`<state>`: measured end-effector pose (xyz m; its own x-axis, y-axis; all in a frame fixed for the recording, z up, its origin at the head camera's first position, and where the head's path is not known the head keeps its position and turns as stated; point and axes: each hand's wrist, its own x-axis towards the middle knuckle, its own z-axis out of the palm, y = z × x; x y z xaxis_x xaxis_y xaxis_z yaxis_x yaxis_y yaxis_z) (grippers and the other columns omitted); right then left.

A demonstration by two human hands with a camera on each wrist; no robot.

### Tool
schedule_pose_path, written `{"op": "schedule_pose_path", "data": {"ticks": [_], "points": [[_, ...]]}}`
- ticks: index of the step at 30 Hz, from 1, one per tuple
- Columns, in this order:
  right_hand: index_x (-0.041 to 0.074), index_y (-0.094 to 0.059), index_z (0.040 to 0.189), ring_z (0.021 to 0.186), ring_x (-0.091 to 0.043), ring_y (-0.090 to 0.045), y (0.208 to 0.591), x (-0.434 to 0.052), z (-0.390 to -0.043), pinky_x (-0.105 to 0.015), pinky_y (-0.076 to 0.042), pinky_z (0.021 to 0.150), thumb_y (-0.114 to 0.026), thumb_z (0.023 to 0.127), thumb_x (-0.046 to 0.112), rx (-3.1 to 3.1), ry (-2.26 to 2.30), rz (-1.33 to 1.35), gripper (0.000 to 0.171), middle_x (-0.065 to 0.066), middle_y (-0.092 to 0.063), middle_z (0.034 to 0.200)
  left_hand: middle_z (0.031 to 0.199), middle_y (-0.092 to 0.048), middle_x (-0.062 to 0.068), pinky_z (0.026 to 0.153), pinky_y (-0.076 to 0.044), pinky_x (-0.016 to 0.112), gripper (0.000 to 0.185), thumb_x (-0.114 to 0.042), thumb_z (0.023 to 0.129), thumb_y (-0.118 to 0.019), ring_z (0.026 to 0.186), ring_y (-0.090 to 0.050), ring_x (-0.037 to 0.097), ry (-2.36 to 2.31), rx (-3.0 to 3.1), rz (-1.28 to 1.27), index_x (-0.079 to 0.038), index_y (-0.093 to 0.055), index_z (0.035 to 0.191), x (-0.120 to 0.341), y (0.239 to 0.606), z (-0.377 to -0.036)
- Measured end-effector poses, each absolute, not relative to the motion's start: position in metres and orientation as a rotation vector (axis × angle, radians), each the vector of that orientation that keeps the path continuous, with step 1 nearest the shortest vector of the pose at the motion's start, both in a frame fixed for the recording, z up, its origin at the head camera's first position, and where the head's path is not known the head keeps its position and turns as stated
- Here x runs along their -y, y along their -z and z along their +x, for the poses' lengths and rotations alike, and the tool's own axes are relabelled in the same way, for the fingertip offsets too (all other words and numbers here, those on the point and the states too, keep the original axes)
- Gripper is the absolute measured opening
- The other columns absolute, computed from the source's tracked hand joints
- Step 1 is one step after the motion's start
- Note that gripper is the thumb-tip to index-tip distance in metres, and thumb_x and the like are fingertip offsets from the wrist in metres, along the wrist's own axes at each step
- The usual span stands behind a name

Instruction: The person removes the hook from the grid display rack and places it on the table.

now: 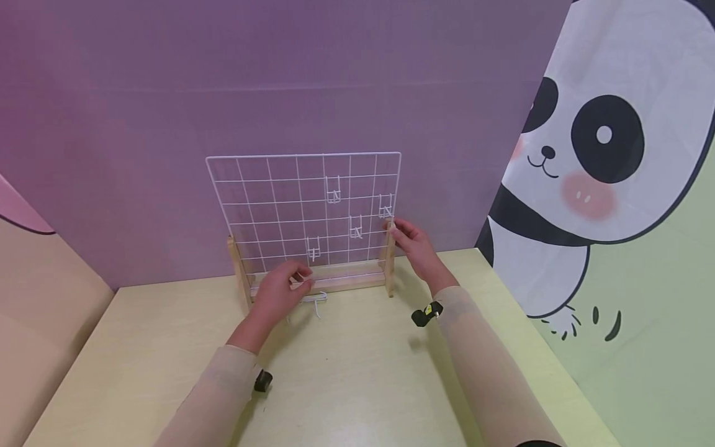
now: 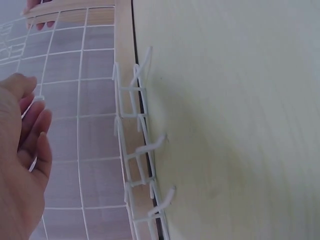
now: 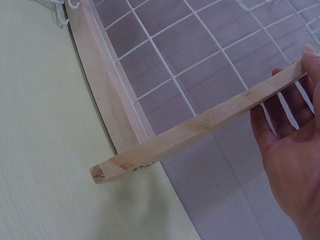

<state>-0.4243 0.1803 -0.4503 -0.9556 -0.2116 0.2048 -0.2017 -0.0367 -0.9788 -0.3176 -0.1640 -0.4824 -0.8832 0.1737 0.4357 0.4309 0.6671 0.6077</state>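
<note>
A white wire grid panel (image 1: 279, 205) stands upright in a wooden stand (image 1: 346, 279) on a pale yellow table (image 1: 357, 372). Several white hooks (image 1: 332, 189) hang on the grid. My left hand (image 1: 293, 284) is low in front of the stand's base and pinches a small white hook (image 2: 35, 102) between thumb and fingers. Loose white hooks (image 2: 142, 150) lie on the table against the base rail (image 2: 125, 60). My right hand (image 1: 399, 233) holds the top of the stand's right wooden upright (image 3: 200, 130), thumb on its end and fingers behind it.
A purple wall rises right behind the grid, and a panda picture (image 1: 603, 143) covers the wall to the right. The table's right edge (image 1: 536, 335) runs close to my right forearm. Black wrist cameras (image 1: 426, 313) sit on both sleeves.
</note>
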Motion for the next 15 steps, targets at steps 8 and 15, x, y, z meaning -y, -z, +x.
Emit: {"op": "schedule_pose_path", "data": {"ticks": [8,15], "points": [[0.0,-0.06,0.155,0.147,-0.028,-0.056,0.4496,-0.1791,-0.4241,-0.046,-0.04,0.127,-0.061,0.116,0.017,-2.172,2.228,-0.476,0.043,-0.022,-0.062,0.154,0.118,-0.072,0.016,0.096,-0.058,0.054,0.029,-0.012,0.101,-0.082,0.11,-0.068,0.034,1.139,2.441,-0.455,-0.001,-0.071,0.125,0.1603,0.4776,-0.3205],[-0.001,-0.061,0.153,0.146,-0.029,-0.057,0.4503,-0.1782,-0.4243,-0.046,-0.041,0.127,-0.061,0.115,0.016,-2.171,2.24,-0.479,0.041,-0.021,-0.064,0.152,0.119,-0.07,0.016,0.098,-0.057,0.053,0.03,-0.011,0.1,-0.084,0.112,-0.066,0.034,1.182,2.368,-0.427,0.0,-0.071,0.125,0.1539,0.4726,-0.3248]]}}
